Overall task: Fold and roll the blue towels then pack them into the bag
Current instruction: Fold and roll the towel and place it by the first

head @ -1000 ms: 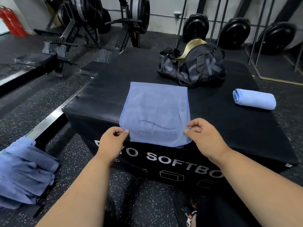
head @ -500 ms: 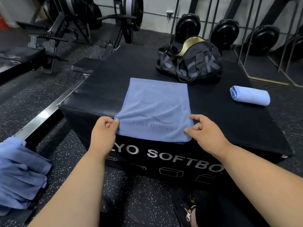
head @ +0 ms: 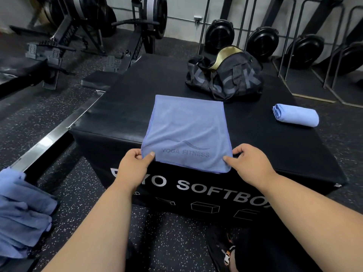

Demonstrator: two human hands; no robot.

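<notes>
A black padded gym box [head: 121,114] serves as the tabletop. A folded blue towel [head: 186,130] lies flat on it, near edge overhanging, likely ready for rolling. The open bag [head: 225,79] waits behind; a rolled towel [head: 296,115] rests right. Left hand [head: 133,167] and right hand [head: 253,165] fingers pinch its near corners.

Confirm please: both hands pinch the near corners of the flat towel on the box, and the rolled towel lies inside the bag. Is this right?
One part is wrong. The rolled towel is not inside the bag; it lies on the box, to the right of the bag and apart from it. The head view shows this. The left hand and right hand do pinch the flat towel's near corners.
</notes>
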